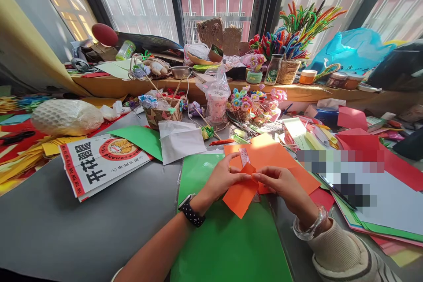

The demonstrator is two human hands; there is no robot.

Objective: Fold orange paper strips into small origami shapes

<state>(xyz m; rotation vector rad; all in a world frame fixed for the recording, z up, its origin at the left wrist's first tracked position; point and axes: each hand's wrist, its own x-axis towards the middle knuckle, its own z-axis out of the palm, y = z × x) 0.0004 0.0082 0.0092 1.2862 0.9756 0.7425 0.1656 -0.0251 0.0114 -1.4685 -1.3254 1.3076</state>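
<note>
Orange paper: small folded piece [240, 190] at lower centre of frame, pinched between both hands; one corner points down toward the bottom edge, a crease peak stands up between the fingertips.
Left hand [222, 179]: closed on the piece's upper left edge, thumb and forefinger pinching; ring on one finger, black dotted watch strap [191, 210] on the wrist.
Right hand [280, 183]: closed on the piece's right edge, fingertips meeting the left hand's at the crease; clear bangle [310, 227] and cream ribbed sleeve [343, 251] behind it.
Under the hands: larger orange sheet [280, 158] lying flat, partly on a green sheet [228, 246] that runs to the bottom edge; a small patterned strip [244, 157] lies on the orange sheet just above the fold.
Left of centre: white paper [181, 140], green sheet [140, 139], printed packet [99, 162] with red border, round red emblem and large black Chinese characters; small print too fine to read.
Far left: netted white bundle [66, 116], yellow and red paper stacks.
Right: red sheets [366, 145], white sheet [390, 202]; part of this area is blurred out.
Upper centre: woven basket [163, 112], plastic cup in clear bag [217, 99], small paper flowers [254, 101].
Window ledge, upper frame: pipe-cleaner bunch [297, 26] in basket, glass bottle [272, 70] with a green round logo, blue plastic bag [350, 50].
In the way: nothing covers the fold; the fingers hide its upper edges.
</note>
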